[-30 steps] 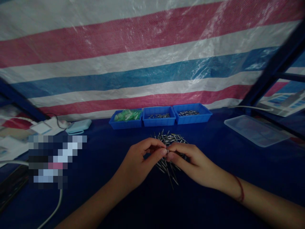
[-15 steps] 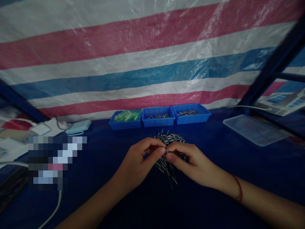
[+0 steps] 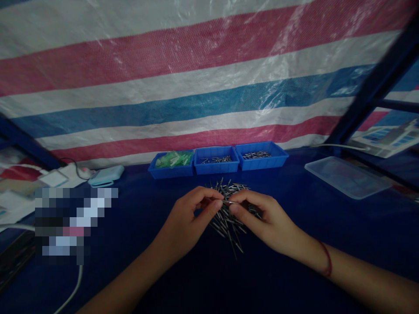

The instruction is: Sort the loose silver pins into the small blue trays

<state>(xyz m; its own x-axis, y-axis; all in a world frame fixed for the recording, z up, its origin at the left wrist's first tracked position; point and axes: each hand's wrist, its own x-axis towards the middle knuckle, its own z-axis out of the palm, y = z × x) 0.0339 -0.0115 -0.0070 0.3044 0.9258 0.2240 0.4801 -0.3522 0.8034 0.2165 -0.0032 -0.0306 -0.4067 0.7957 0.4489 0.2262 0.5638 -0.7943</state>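
My left hand (image 3: 191, 218) and my right hand (image 3: 263, 218) meet fingertip to fingertip over a loose pile of thin metal pins (image 3: 225, 222). Between them is a small, slender metal pin (image 3: 226, 202), pinched by thumb and forefinger from either side. Its exact kind is too small to make out. My hands cover part of the pile, whose pins point in many directions on the dark blue tabletop (image 3: 209, 279).
Three blue bins stand behind the pile: the left bin (image 3: 172, 173) holds green plastic packets, the middle bin (image 3: 216, 167) and right bin (image 3: 264, 163) metal pins. A translucent lid (image 3: 347, 178) lies right. Left are a light blue case (image 3: 106, 175) and a white cable (image 3: 78, 283).
The fingertips of my two hands have drawn slightly apart, so more of the metal pin shows between them. The view has shifted a little; the bins and pile stay put.
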